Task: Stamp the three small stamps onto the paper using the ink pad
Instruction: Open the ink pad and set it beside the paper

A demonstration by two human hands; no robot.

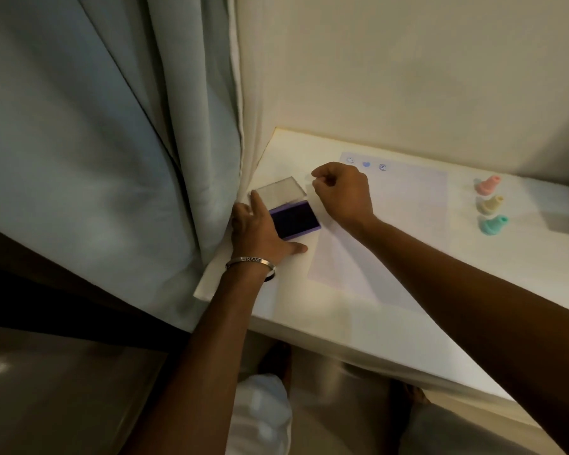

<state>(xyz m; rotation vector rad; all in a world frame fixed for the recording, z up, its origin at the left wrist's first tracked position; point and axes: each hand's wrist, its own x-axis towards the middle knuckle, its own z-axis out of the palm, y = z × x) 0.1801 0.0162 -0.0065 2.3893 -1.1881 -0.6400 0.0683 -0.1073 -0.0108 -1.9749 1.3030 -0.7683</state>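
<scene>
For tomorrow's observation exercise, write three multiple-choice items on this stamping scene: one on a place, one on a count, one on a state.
1. Where do the three small pastel stamps stand?
A. right of the paper
B. on the ink pad
C. by the curtain

2. How many blue prints mark the pale paper sheet?
A. one
B. three
C. five

3. The purple ink pad is
A. open
B. closed
C. upside down

Key: A, the pink stamp, yellow stamp and teal stamp line up beyond the sheet's right edge; B, three prints run along its far edge; A, the clear lid is swung back, the dark pad bare.
</scene>
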